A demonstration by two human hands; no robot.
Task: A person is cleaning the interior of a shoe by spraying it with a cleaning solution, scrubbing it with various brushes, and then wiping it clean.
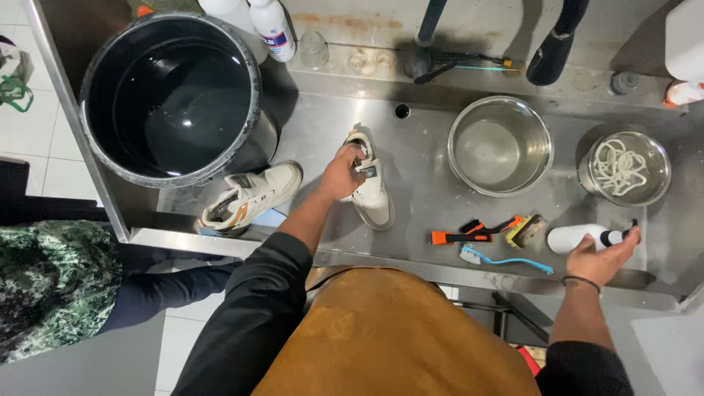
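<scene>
Steel worktop [425, 183], viewed from above; we recorded the following.

Left hand [342, 174]: closed around the heel opening of a white sneaker [372, 196], which lay at the middle of the worktop with its toe towards us.

Right hand [601, 257]: at the near right edge, fingers curled loosely about the dark nozzle end of a white bottle [579, 237] lying on its side. We could not tell whether the grasp was firm or merely resting.

Second white sneaker [249, 198]: lying near the left edge, just beside a large black bucket [172, 95] holding dark water.

Empty steel bowl [500, 145]: behind the tools, right of centre.

Smaller steel bowl [625, 167]: at far right, holding white laces.

Between the held sneaker and the bottle: an orange-handled brush [469, 233], a small scrubbing brush [526, 230] and a blue toothbrush [506, 259].

Back ledge: white bottles [275, 28] standing behind the bucket.
</scene>
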